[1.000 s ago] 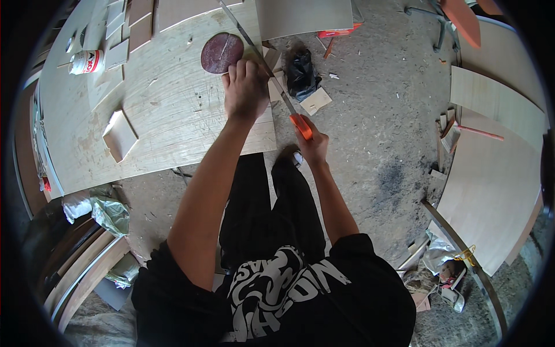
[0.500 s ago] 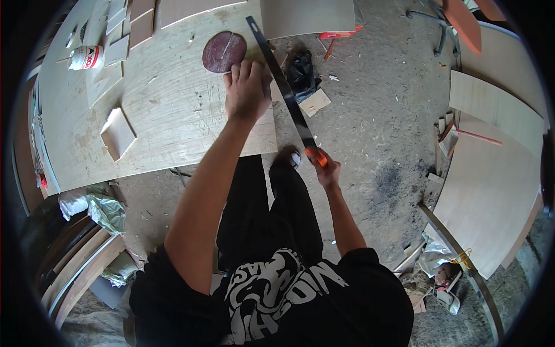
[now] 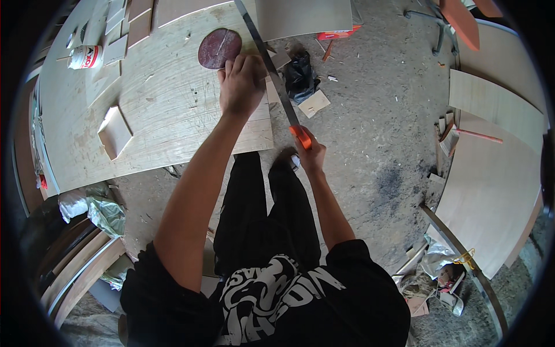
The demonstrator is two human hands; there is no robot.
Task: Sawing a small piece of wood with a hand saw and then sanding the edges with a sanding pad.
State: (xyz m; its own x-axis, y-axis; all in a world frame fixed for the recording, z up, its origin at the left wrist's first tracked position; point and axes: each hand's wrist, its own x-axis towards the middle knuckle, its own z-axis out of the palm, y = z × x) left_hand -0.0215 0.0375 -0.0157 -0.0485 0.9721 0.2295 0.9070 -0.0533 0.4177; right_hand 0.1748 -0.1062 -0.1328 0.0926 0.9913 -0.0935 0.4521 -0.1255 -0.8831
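Observation:
My right hand point(image 3: 313, 155) is closed round the orange handle of a handsaw point(image 3: 273, 75). Its long dark blade slants up and left, alongside the right edge of the pale wooden worktable point(image 3: 167, 121). My left hand point(image 3: 241, 85) presses down near that edge, its fingers curled. Whatever lies under the palm is hidden; the blade runs just to the right of the knuckles. A dark red round disc point(image 3: 219, 48) with a pale scratch across it lies flat on the tabletop, just beyond my left fingertips.
A white can point(image 3: 85, 57) and several thin wooden pieces point(image 3: 140, 27) are at the table's far left. A small angled wooden piece point(image 3: 114, 132) stands nearer. On the floor are a black plastic bag point(image 3: 299, 78) and offcuts. Large boards point(image 3: 491, 179) lie at right.
The saw and my right hand have moved up and left, away from my body. My left hand stays at the table edge. The whole view has shifted slightly.

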